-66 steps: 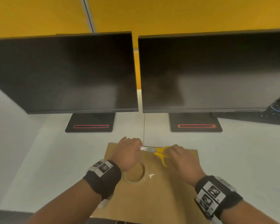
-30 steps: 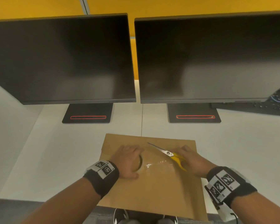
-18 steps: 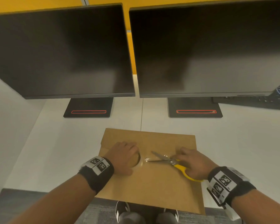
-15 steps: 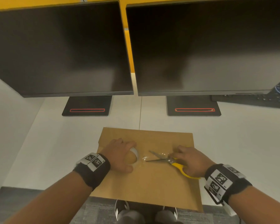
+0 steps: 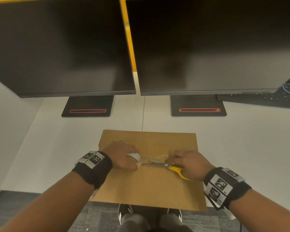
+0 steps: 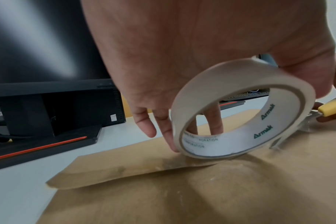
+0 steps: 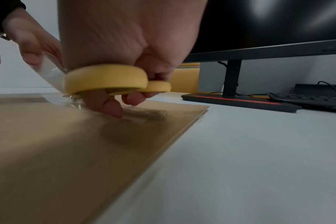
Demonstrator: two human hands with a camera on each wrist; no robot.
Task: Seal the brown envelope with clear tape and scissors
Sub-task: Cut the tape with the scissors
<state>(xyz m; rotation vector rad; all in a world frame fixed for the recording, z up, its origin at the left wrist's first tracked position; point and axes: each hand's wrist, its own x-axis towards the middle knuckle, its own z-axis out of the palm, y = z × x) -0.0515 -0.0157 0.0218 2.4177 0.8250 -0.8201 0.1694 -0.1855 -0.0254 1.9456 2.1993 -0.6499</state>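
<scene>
The right hand [image 5: 192, 164] has its fingers curled through the yellow plastic loops of the steel-bladed scissors [image 5: 164, 164], gripping them low over the flat brown paper envelope [image 5: 149, 186], with one fingertip [image 7: 113, 111] reaching down towards the paper. The blades point away from this hand towards the left hand [image 5: 122, 154], and they look parted around the stretch of clear tape that runs between the two hands. That left hand grips the cream-coloured roll of clear tape [image 6: 238, 109] from above, thumb on one side and fingers on the other, tilting it up on its edge so the strip leaves the roll taut, just beside the scissor tips. Beyond the right hand's knuckles, a glossy length of tape already lies pressed along the envelope's flap, though the flap corner under the left hand looks slightly lifted. The envelope rests on the white table [image 5: 241, 148], its near edge overhanging towards the person. The step in hand appears to be the cut that frees the laid strip from the roll. The next move likely calls for closing the blades squarely across the taut tape, close to the roll, while the left hand keeps tension, without nicking the paper beneath.
</scene>
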